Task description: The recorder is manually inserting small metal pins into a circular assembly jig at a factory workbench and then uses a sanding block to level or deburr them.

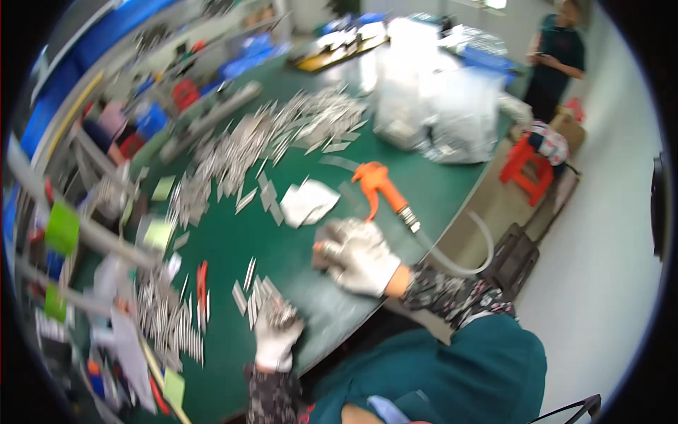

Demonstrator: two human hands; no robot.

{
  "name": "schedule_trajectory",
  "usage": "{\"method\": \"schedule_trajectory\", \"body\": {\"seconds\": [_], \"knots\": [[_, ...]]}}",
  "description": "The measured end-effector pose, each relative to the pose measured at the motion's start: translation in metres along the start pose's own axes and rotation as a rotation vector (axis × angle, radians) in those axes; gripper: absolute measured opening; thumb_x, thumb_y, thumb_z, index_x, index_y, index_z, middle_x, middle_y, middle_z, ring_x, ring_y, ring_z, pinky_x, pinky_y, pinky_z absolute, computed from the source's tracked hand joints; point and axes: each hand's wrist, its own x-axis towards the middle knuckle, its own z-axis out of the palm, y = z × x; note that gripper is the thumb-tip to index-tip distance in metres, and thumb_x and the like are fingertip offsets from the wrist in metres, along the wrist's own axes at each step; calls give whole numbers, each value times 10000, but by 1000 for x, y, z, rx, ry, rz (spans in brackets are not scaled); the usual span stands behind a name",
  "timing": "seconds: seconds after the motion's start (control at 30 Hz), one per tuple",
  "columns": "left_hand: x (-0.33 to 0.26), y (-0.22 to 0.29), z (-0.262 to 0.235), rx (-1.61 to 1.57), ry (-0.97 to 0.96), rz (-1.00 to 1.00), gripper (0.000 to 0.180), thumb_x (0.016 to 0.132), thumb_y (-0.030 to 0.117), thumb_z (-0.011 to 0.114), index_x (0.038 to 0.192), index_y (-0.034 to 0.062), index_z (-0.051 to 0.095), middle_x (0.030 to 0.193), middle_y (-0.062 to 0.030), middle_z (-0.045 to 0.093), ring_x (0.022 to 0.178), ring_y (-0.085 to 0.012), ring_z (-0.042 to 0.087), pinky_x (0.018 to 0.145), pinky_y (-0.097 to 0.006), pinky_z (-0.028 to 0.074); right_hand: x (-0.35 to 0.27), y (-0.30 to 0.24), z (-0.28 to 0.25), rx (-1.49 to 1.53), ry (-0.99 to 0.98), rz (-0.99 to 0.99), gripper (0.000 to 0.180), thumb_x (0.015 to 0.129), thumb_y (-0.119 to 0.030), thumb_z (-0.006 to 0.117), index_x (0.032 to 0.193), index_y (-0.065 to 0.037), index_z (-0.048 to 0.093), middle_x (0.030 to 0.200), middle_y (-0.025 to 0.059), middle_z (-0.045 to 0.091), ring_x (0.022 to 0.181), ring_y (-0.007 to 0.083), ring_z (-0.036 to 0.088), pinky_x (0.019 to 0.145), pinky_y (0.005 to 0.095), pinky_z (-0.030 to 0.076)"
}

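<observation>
My right hand, in a whitish work glove with an orange-toned fingertip showing, is closed round a small grey-brown block above the green table. My left hand, gloved too and dirty grey at the fingers, is curled down at the table's near side. Several thin metal strips lie right at its fingertips; blur hides what its fingers hold. Just beyond my right hand lies an orange air blow gun with a clear hose. A crumpled white cloth is to the left of the gun.
A big heap of metal strips spreads over the far table, and another pile lies at left beside a red-handled tool. Clear plastic bags stand far right. Beyond are a red stool and a standing person.
</observation>
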Motion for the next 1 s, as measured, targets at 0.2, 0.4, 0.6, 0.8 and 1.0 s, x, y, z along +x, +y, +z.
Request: {"method": "schedule_trajectory", "body": {"seconds": [0.2,0.4,0.6,0.8,1.0], "knots": [[-2,-1,-5,316,85,205,455,519,-62,637,904,19,410,711,-18,482,593,-107,496,550,-224,432,-13,9,-5,-115,11,-19,451,561,-310,636,932,-61,578,1087,177,454,1064,313,401,877,433,322],[-1,39,29,-97,136,-118,433,595,-31,636,968,89,450,758,15,500,572,-67,475,423,-158,368,-9,-48,-3,95,-55,-377,663,547,-285,648,1146,-103,427,1135,151,430,1072,315,404,898,444,313],[-22,27,33,-799,179,-135,399,725,92,603,1075,80,412,976,-18,500,875,-111,510,680,-227,449,-5,-84,35,239,-36,-594,643,550,-153,606,1160,-122,407,1088,158,450,1021,342,437,823,438,378],[-43,22,25,-643,64,-130,405,723,72,597,1082,75,410,1005,-29,493,908,-124,504,716,-241,447,-5,-91,36,357,-86,-631,705,532,-163,677,1171,-134,383,1091,180,431,969,342,467,772,409,406],[-46,17,24,-605,-23,-152,407,708,22,589,1075,68,418,1004,-33,500,916,-136,505,753,-250,443,-7,-90,34,399,-152,-581,661,517,-146,670,1128,-100,421,1070,186,442,950,343,478,757,410,410]]}}
